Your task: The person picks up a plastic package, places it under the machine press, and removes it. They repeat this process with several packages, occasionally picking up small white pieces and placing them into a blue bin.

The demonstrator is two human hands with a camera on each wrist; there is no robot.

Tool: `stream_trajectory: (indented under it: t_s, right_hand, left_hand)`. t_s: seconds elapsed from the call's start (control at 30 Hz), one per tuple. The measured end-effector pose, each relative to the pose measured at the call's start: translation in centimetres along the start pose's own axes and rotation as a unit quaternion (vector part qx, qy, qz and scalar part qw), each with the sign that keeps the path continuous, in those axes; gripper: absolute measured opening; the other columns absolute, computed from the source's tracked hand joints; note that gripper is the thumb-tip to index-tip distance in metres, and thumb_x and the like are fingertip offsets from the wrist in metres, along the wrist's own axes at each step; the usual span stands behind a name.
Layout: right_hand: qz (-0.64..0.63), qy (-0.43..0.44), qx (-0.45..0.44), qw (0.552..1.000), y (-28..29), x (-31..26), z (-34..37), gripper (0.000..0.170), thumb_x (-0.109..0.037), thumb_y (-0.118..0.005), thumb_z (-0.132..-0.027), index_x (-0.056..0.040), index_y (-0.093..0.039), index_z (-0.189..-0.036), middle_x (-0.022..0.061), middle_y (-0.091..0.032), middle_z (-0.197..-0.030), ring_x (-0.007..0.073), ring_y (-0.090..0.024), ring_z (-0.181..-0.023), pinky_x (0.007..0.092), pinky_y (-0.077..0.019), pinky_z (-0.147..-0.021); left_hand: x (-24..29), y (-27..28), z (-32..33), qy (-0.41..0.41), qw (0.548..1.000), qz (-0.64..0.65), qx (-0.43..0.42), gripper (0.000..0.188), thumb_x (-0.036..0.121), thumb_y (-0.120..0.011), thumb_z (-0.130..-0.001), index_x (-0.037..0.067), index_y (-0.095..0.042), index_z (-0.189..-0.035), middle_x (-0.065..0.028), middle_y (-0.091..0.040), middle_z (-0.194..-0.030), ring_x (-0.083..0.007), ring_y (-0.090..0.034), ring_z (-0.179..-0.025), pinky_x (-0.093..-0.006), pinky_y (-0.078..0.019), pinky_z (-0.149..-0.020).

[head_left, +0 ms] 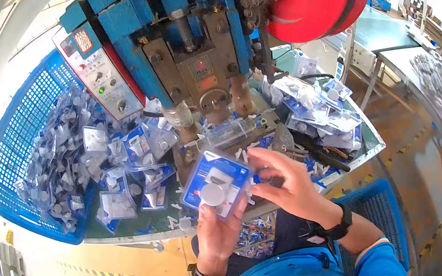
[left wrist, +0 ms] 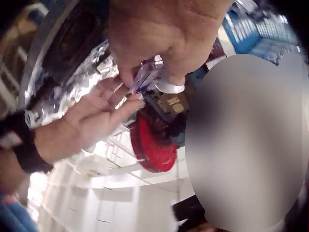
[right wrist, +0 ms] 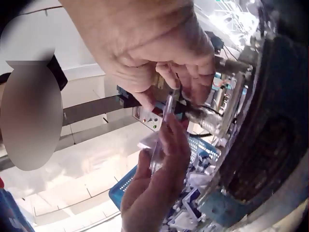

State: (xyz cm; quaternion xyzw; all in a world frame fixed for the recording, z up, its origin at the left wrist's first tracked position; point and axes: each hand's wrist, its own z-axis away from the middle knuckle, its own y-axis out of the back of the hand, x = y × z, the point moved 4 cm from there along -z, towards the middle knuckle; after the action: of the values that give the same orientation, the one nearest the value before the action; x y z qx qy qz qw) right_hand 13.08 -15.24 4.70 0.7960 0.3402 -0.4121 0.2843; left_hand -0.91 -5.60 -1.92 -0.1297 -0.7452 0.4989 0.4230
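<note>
A clear blister pack with a blue-and-white card (head_left: pixel 218 184) and a round white piece faces up in front of the press. My left hand (head_left: pixel 217 233) grips it from below, thumb on its front. At the pack's right edge, my right hand (head_left: pixel 288 186) has its thumb and fingers spread apart, fingertips right by the edge. In the left wrist view the pack (left wrist: pixel 148 79) appears from the side, between the left hand (left wrist: pixel 164 34) and the right hand (left wrist: pixel 91 118). The right wrist view shows the pack (right wrist: pixel 161 130) edge-on, left fingers (right wrist: pixel 176 140) around it.
Behind the hands stands a blue press machine (head_left: pixel 163 30) with a red wheel (head_left: pixel 316 8) and a control panel (head_left: pixel 101 75). A blue basket (head_left: pixel 21 123) full of packs is on the left. More packs (head_left: pixel 323 111) are piled at the right; small scraps litter the worktable (head_left: pixel 368 141).
</note>
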Motion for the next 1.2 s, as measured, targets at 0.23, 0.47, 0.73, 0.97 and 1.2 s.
stream_trajectory:
  t_s: [0.23,0.47,0.73,0.97,1.2]
  right_hand:
    - [0.004,-0.089,-0.093,0.992,-0.6,1.1,0.4,0.034,-0.001,-0.067,-0.088,-0.0029,-0.065,-0.122,0.0103,-0.068,-0.110,0.0122,-0.064,-0.095,0.0282,-0.0539,-0.078]
    - [0.278,0.229,0.032,0.932,-1.8,-2.0,0.3,0.033,-0.014,-0.079,-0.075,-0.0088,-0.070,-0.106,0.0085,-0.063,-0.102,0.0250,-0.061,-0.088,0.0350,-0.0510,-0.075]
    - [0.261,0.254,-0.030,0.931,-4.9,-1.5,0.1,0.025,-0.017,-0.075,-0.073,-0.0064,-0.065,-0.094,0.0068,-0.059,-0.092,0.0264,-0.060,-0.087,0.0355,-0.0513,-0.070]
    - [0.358,0.369,-0.087,0.853,-6.1,-2.4,0.3,0.018,-0.013,-0.069,-0.070,-0.0038,-0.064,-0.084,0.0039,-0.053,-0.085,0.0196,-0.056,-0.076,0.0301,-0.0506,-0.061]
    - [0.255,0.451,-0.209,0.829,-5.9,-2.9,-0.1,0.012,-0.016,-0.063,-0.075,-0.0048,-0.059,-0.077,0.0044,-0.046,-0.079,0.0207,-0.052,-0.074,0.0320,-0.0490,-0.062]
  left_hand:
    - [2.6,1.8,1.1,0.006,0.984,-0.175,-0.031,0.043,0.025,-0.059,-0.098,0.001,-0.051,-0.133,-0.0127,-0.059,-0.129,-0.0256,-0.059,-0.117,-0.0450,-0.0475,-0.101]
    - [3.0,0.8,1.1,-0.032,0.966,-0.250,0.061,0.023,0.012,-0.054,-0.101,-0.002,-0.065,-0.115,-0.0065,-0.069,-0.107,-0.0110,-0.062,-0.093,-0.0256,-0.0489,-0.082]
    - [2.7,0.9,1.7,-0.086,0.961,-0.259,0.049,0.020,0.007,-0.056,-0.099,-0.002,-0.065,-0.115,-0.0073,-0.069,-0.107,-0.0110,-0.062,-0.094,-0.0250,-0.0493,-0.082]
    - [2.8,0.8,1.7,-0.088,0.964,-0.244,0.063,0.023,0.013,-0.051,-0.102,-0.002,-0.065,-0.112,-0.0114,-0.069,-0.111,-0.0159,-0.065,-0.098,-0.0297,-0.0521,-0.085]
    - [3.6,0.8,1.6,-0.114,0.967,-0.194,0.120,0.020,0.014,-0.055,-0.100,-0.001,-0.065,-0.109,-0.0102,-0.070,-0.104,-0.0156,-0.066,-0.093,-0.0298,-0.0520,-0.084]
